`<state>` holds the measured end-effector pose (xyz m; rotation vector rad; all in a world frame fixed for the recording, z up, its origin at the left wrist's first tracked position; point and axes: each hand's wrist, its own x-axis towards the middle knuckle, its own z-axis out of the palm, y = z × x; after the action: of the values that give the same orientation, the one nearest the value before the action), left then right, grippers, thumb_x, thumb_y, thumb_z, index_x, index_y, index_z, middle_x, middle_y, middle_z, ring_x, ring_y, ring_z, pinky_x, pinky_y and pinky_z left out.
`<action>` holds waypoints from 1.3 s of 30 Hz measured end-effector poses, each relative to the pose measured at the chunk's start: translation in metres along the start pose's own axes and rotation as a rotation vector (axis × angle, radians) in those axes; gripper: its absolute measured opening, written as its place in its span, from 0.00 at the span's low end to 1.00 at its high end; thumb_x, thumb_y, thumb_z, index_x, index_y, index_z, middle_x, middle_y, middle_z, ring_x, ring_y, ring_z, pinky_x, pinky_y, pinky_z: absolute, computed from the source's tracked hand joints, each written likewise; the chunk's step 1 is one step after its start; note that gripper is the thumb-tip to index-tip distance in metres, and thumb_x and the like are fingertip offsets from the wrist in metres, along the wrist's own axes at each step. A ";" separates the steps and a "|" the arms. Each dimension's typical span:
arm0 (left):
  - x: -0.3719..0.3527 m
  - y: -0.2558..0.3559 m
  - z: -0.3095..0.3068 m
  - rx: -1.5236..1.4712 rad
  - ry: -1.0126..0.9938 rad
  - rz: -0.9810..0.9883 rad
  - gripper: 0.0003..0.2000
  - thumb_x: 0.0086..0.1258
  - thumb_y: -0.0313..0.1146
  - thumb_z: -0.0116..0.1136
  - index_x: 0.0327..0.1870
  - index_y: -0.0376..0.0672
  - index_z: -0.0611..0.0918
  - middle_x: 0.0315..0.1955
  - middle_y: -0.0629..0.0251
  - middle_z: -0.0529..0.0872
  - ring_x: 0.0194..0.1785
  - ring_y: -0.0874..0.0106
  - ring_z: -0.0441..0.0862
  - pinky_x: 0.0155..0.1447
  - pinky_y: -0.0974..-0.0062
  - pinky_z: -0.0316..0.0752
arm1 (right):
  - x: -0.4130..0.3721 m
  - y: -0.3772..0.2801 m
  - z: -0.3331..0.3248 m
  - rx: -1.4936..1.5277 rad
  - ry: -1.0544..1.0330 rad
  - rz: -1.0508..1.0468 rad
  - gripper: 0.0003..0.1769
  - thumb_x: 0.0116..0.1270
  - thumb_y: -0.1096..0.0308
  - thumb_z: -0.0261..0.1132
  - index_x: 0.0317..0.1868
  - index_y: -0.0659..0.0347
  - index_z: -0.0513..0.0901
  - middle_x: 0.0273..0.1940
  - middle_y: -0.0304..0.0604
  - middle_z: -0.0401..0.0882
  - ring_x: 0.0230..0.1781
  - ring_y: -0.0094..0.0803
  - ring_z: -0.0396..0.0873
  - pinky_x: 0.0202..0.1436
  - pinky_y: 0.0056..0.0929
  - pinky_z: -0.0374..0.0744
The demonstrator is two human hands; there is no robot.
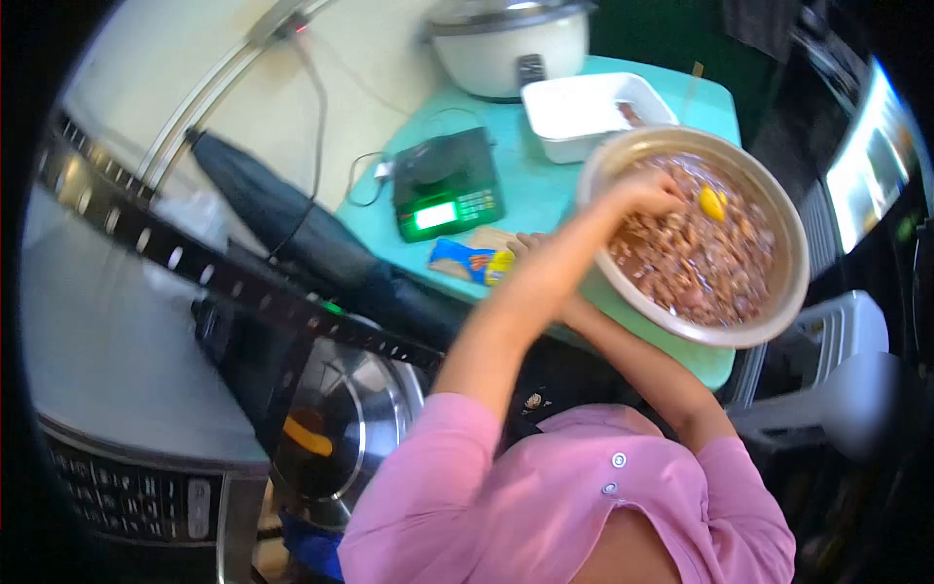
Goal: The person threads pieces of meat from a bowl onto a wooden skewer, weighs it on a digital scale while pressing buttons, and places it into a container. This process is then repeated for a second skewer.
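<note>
My left hand (654, 194) reaches across into a wide beige basin (595, 156) of small brownish meat pieces (696, 282) in liquid. Its fingers are curled closed at the meat; what they pinch, if anything, is hidden. A small bright yellow object (713, 202) lies on the meat just right of that hand. Under the left forearm passes my right arm, crossing it. My right hand (526, 243) is partly covered, its visible fingers stretched out low at the table's near side. Beside those fingers lies a blue and yellow packet (465, 261).
A black digital scale (446, 185) with a lit green display stands on the turquoise table (389, 229). Behind are a white tub (569, 146) and a rice cooker (511, 54). A grey plastic chair (827, 336) is at right, a metal pot lid (375, 419) lower left.
</note>
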<state>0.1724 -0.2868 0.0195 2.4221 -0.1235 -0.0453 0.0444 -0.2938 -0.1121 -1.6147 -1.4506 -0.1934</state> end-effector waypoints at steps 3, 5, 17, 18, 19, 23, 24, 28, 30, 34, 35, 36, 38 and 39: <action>0.012 -0.004 0.031 0.149 0.233 0.152 0.11 0.52 0.40 0.61 0.35 0.50 0.88 0.35 0.57 0.86 0.44 0.58 0.83 0.52 0.64 0.77 | 0.024 -0.047 -0.021 -0.356 -0.365 -0.103 0.37 0.53 0.55 0.67 0.61 0.65 0.68 0.58 0.53 0.69 0.60 0.45 0.65 0.65 0.44 0.63; 0.012 0.001 0.035 0.138 0.215 0.058 0.11 0.50 0.38 0.61 0.34 0.49 0.88 0.35 0.55 0.86 0.43 0.57 0.83 0.52 0.63 0.77 | 0.031 -0.054 -0.010 -0.373 -0.419 -0.062 0.34 0.52 0.58 0.66 0.58 0.65 0.70 0.54 0.53 0.72 0.57 0.44 0.68 0.61 0.43 0.67; 0.000 -0.004 0.037 0.072 0.306 0.087 0.10 0.55 0.37 0.62 0.34 0.45 0.87 0.36 0.52 0.85 0.46 0.56 0.81 0.54 0.62 0.75 | 0.026 -0.041 0.022 -0.318 -0.122 -0.054 0.08 0.48 0.72 0.61 0.31 0.62 0.75 0.30 0.50 0.75 0.35 0.47 0.77 0.38 0.44 0.76; 0.000 -0.006 0.036 0.079 0.307 0.101 0.09 0.55 0.37 0.61 0.34 0.46 0.87 0.36 0.52 0.85 0.46 0.56 0.81 0.55 0.62 0.75 | 0.028 -0.040 0.020 -0.252 -0.108 -0.055 0.08 0.49 0.73 0.61 0.31 0.62 0.74 0.30 0.50 0.75 0.35 0.49 0.77 0.37 0.45 0.75; -0.002 -0.006 0.035 0.089 0.320 0.104 0.09 0.55 0.37 0.61 0.34 0.46 0.87 0.36 0.52 0.85 0.46 0.56 0.81 0.55 0.62 0.75 | 0.028 -0.040 0.017 -0.253 -0.104 -0.071 0.08 0.49 0.73 0.61 0.31 0.62 0.74 0.30 0.50 0.75 0.35 0.49 0.77 0.37 0.45 0.75; -0.001 -0.002 0.035 0.097 0.344 0.111 0.09 0.54 0.36 0.61 0.35 0.46 0.87 0.36 0.53 0.86 0.45 0.56 0.82 0.53 0.60 0.75 | 0.025 -0.037 0.004 -0.113 -0.019 0.086 0.07 0.56 0.74 0.58 0.37 0.64 0.72 0.33 0.53 0.73 0.39 0.51 0.75 0.39 0.47 0.75; -0.001 -0.003 0.035 0.077 0.323 0.094 0.09 0.54 0.36 0.61 0.35 0.46 0.87 0.35 0.53 0.86 0.45 0.57 0.82 0.52 0.60 0.75 | 0.023 -0.035 0.002 -0.057 -0.016 0.208 0.07 0.59 0.74 0.57 0.39 0.65 0.72 0.36 0.55 0.73 0.41 0.49 0.75 0.39 0.46 0.75; 0.001 -0.006 0.037 0.060 0.319 0.093 0.09 0.54 0.35 0.61 0.34 0.45 0.87 0.34 0.53 0.86 0.43 0.57 0.83 0.50 0.61 0.76 | 0.006 -0.001 0.025 0.173 0.166 0.446 0.09 0.61 0.73 0.57 0.43 0.64 0.74 0.31 0.43 0.77 0.27 0.29 0.75 0.28 0.31 0.74; 0.002 -0.007 0.037 0.063 0.332 0.112 0.09 0.53 0.35 0.61 0.33 0.45 0.87 0.34 0.52 0.85 0.42 0.56 0.83 0.50 0.61 0.76 | -0.007 -0.002 0.022 0.344 0.139 0.606 0.10 0.62 0.71 0.59 0.44 0.63 0.74 0.30 0.39 0.77 0.25 0.28 0.74 0.27 0.30 0.74; 0.003 -0.007 0.038 0.091 0.318 0.121 0.09 0.53 0.36 0.61 0.33 0.44 0.87 0.34 0.52 0.85 0.42 0.57 0.83 0.50 0.61 0.76 | 0.002 -0.074 -0.022 1.047 0.107 1.006 0.12 0.63 0.65 0.65 0.46 0.59 0.76 0.29 0.34 0.78 0.27 0.25 0.75 0.30 0.26 0.74; 0.004 -0.007 0.039 0.105 0.352 0.124 0.10 0.53 0.36 0.61 0.33 0.43 0.87 0.34 0.52 0.85 0.42 0.57 0.83 0.50 0.61 0.76 | 0.002 -0.082 -0.021 1.047 0.125 1.015 0.12 0.63 0.65 0.65 0.46 0.59 0.76 0.29 0.34 0.78 0.27 0.25 0.75 0.30 0.26 0.74; 0.005 -0.007 0.039 0.100 0.337 0.119 0.10 0.53 0.36 0.61 0.33 0.43 0.87 0.35 0.51 0.85 0.44 0.56 0.82 0.51 0.61 0.76 | 0.002 -0.087 -0.020 1.068 0.103 1.038 0.16 0.63 0.64 0.66 0.49 0.59 0.74 0.31 0.34 0.77 0.30 0.26 0.76 0.31 0.26 0.74; 0.003 -0.005 0.038 0.096 0.331 0.115 0.10 0.53 0.36 0.61 0.33 0.43 0.87 0.35 0.51 0.85 0.45 0.56 0.82 0.52 0.61 0.75 | 0.002 -0.094 -0.004 1.090 0.095 1.062 0.20 0.63 0.64 0.67 0.52 0.58 0.72 0.33 0.34 0.76 0.33 0.26 0.76 0.31 0.26 0.75; 0.002 -0.005 0.038 0.094 0.337 0.104 0.10 0.53 0.36 0.61 0.33 0.42 0.86 0.36 0.51 0.85 0.45 0.55 0.81 0.53 0.61 0.75 | 0.000 -0.093 0.014 1.150 0.258 1.045 0.24 0.63 0.64 0.67 0.56 0.57 0.67 0.36 0.35 0.75 0.34 0.26 0.76 0.31 0.26 0.74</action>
<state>0.1721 -0.3083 -0.0119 2.4742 -0.0995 0.4220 -0.0408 -0.2952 -0.0720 -1.0667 -0.2045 0.8481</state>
